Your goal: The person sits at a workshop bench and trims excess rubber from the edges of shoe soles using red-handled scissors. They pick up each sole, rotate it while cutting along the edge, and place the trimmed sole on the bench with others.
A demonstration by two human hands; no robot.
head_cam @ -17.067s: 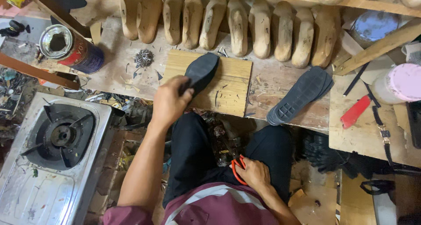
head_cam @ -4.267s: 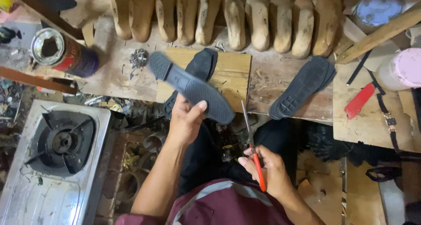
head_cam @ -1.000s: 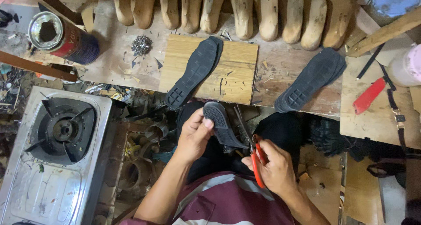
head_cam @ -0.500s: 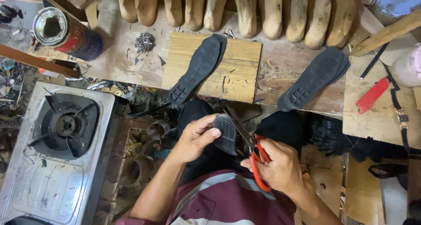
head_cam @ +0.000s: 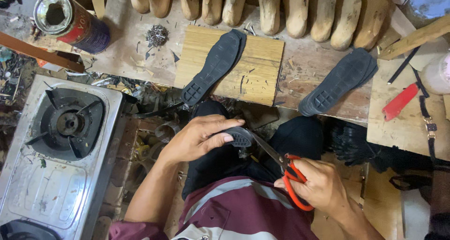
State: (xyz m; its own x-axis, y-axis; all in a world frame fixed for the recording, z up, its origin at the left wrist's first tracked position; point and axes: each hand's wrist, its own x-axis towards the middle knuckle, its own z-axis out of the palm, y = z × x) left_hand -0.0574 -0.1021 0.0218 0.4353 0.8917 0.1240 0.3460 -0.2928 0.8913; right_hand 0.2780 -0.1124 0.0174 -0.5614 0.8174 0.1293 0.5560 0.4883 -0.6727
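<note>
My left hand (head_cam: 199, 137) grips a black rubber shoe sole (head_cam: 240, 136) over my lap, fingers curled across its top. My right hand (head_cam: 318, 184) holds red-handled scissors (head_cam: 283, 167), whose blades meet the sole's edge. A second black sole (head_cam: 213, 66) lies slantwise on a light wooden board (head_cam: 262, 71), its heel hanging over the bench edge. A third black sole (head_cam: 340, 81) lies on the bench to the right.
A row of wooden shoe lasts (head_cam: 281, 8) lines the back of the bench. An open tin can (head_cam: 70, 20) stands at the far left, beside a pile of small nails (head_cam: 157, 34). A gas stove (head_cam: 61, 146) sits at my left. A red-handled tool (head_cam: 399, 102) lies at the right.
My hands have come closer to my body with the sole. My left hand has turned the sole, and the scissors now reach it from the right.
</note>
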